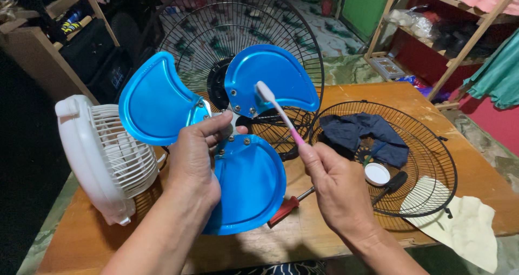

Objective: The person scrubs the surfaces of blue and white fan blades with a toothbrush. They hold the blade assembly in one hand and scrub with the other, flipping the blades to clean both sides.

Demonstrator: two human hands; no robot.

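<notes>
Gripping a blue three-bladed fan propeller (216,140) at its hub, the person's left hand (197,158) holds it upright above the wooden tabletop (346,94), thumb and fingers clamped around the riveted centre so that all three blades stand free and face the camera. The right hand (338,186) is closed on the pink handle of a toothbrush (278,110), its white head touching the upper right blade near the rivets; the angle of the brush suggests the grip is set for scrubbing along the blade's face.

Behind the propeller stands the fan's rear guard and motor (238,48), bare of its blade. The detached front guard (421,161) lies flat on the tabletop to the right, serving as a tray of sorts: a dark cloth (362,137) is bundled in it, with a small white cap (377,174) and a black-handled tool (392,184) beside. A pale yellow cloth (465,226) lies partly under the guard's rim and hangs over the tabletop's edge. A red-handled screwdriver (289,206) rests just below the propeller, between the two hands. A small white fan (102,156) stands on its edge at the left, near the left forearm.
</notes>
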